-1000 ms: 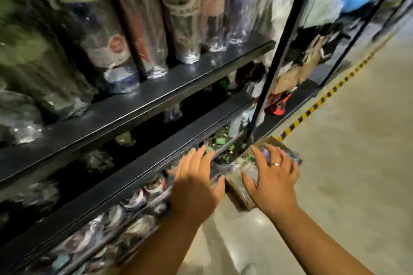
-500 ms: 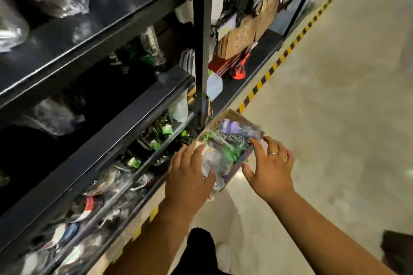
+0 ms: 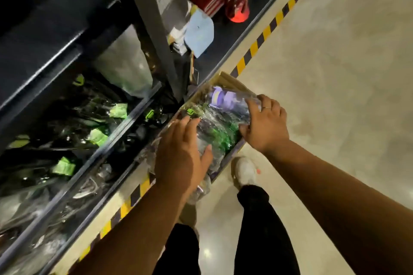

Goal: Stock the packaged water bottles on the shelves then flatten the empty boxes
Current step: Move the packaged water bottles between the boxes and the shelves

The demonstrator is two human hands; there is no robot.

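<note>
An open cardboard box (image 3: 226, 78) stands on the floor against the rack's base, filled with plastic-wrapped water bottles; one has a purple cap (image 3: 220, 95), others show green (image 3: 221, 138). My left hand (image 3: 178, 156) lies over the near end of the box, fingers straight and spread, touching the wrapped bottles. My right hand (image 3: 266, 127), with a ring on one finger, grips the purple-capped package between curled fingers and thumb at the box's right side. The lowest shelf (image 3: 143, 100) of the black rack holds several wrapped bottles with green tags (image 3: 63, 166).
A black upright post (image 3: 154, 29) rises just left of the box. Yellow-black tape (image 3: 266, 33) runs along the rack's foot. Red items (image 3: 237, 6) and a pale blue packet (image 3: 199, 31) lie in the neighbouring bay. My white shoe (image 3: 245, 172) stands beside the box on the beige floor.
My view has tipped down from the upper shelves to the box on the floor. Both hands have dropped onto the box; the right moved from its edge onto a wrapped bottle.
</note>
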